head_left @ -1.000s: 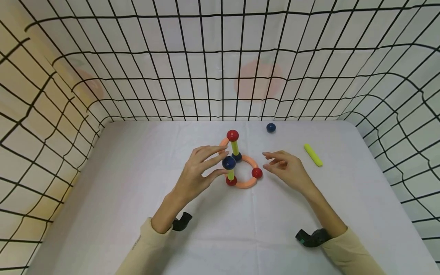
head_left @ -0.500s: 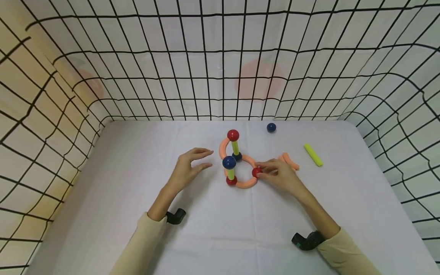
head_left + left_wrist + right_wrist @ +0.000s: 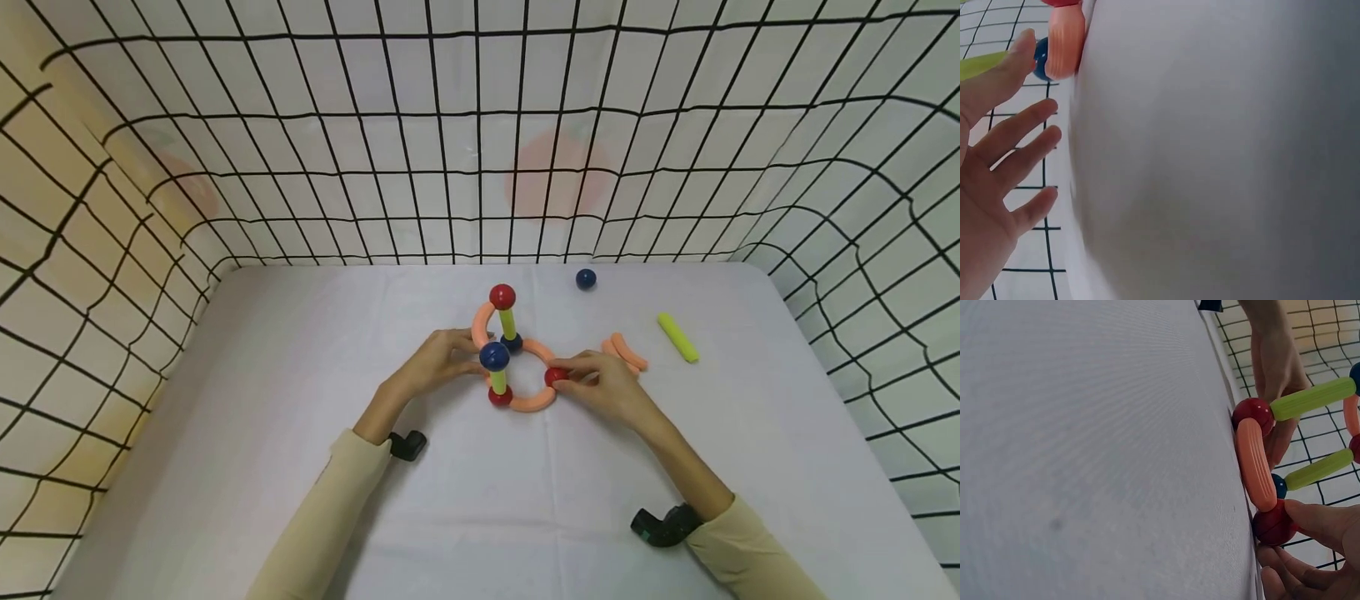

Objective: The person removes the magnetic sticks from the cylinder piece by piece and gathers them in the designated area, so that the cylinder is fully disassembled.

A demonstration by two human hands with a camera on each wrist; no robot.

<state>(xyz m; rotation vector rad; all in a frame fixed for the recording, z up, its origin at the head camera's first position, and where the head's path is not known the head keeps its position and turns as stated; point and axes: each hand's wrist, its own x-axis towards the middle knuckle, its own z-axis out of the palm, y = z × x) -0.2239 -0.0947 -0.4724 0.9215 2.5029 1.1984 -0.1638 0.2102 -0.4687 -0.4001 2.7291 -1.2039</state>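
Note:
Between my hands stands a toy structure of balls and sticks. Orange curved sticks (image 3: pixel 534 402) form a ring at its base. Two upright yellow-green sticks (image 3: pixel 507 323) carry a red ball (image 3: pixel 502 297) and a blue ball (image 3: pixel 494 357), with an orange arc (image 3: pixel 480 325) between these tops. My right hand (image 3: pixel 611 387) pinches the red ball (image 3: pixel 1274 524) at the ring's right side between thumb and fingers. My left hand (image 3: pixel 437 364) reaches in at the lower left, its fingertips partly hidden behind the structure. In the left wrist view its fingers (image 3: pixel 1032 153) are extended and spread.
Two loose orange curved sticks (image 3: pixel 628 351) lie just behind my right hand. A loose yellow-green stick (image 3: pixel 678 337) lies farther right, and a spare blue ball (image 3: pixel 586 279) sits near the back edge. Black wire mesh (image 3: pixel 480 171) borders the white table (image 3: pixel 300 350).
My left hand drew back from the upper blue ball, then came in again lower on the structure's left side. My right hand moved left onto the red ball, uncovering the loose orange sticks.

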